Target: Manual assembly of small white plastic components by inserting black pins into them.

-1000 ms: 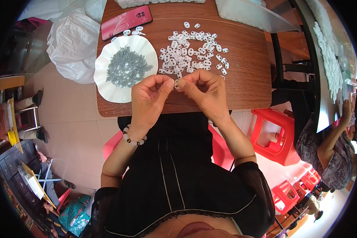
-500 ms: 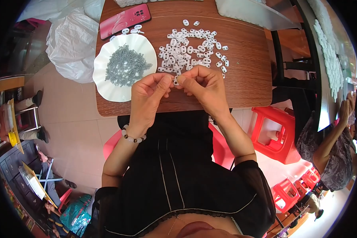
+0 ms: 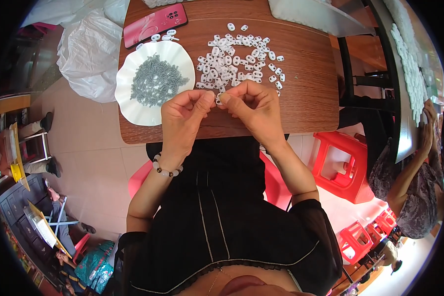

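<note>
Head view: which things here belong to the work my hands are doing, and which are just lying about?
Likely in use:
- white piece in right hand, close to left hand
- loose white pieces
- grey rods on plate

Seemingly just lying about:
- phone
- plastic bag

Brown wood-grain surface (image 3: 308,91): white plate (image 3: 125,93) left, pink phone (image 3: 155,25) beyond it, white pieces (image 3: 228,60) scattered mid-surface, translucent bin (image 3: 311,18) at far right.

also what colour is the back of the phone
Pinkish red with paler swirls; the phone shows best in the head view.
</note>
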A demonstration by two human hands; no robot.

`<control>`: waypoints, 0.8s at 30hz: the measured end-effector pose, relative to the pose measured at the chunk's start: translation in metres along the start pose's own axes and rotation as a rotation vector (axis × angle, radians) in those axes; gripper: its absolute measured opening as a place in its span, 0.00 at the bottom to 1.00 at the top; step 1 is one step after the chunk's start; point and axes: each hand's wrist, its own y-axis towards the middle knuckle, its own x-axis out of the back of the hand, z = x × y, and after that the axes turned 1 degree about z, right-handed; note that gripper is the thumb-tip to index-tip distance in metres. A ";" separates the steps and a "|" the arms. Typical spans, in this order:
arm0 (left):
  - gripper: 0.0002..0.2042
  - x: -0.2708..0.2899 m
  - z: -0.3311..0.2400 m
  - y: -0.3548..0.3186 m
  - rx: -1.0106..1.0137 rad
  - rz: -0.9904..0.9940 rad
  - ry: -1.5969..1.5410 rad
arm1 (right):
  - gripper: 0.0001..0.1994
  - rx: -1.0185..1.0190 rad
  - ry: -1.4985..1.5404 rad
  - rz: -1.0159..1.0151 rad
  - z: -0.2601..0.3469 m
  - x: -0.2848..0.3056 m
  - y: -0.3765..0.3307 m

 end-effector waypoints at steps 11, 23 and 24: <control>0.08 -0.003 0.000 -0.003 -0.030 -0.023 0.008 | 0.05 0.029 0.036 -0.046 -0.004 -0.006 -0.006; 0.08 -0.005 0.002 -0.009 -0.062 -0.060 -0.036 | 0.05 0.026 -0.012 -0.040 -0.005 -0.009 -0.008; 0.08 -0.004 0.002 -0.009 -0.052 -0.061 -0.032 | 0.05 0.025 -0.013 -0.039 -0.005 -0.009 -0.008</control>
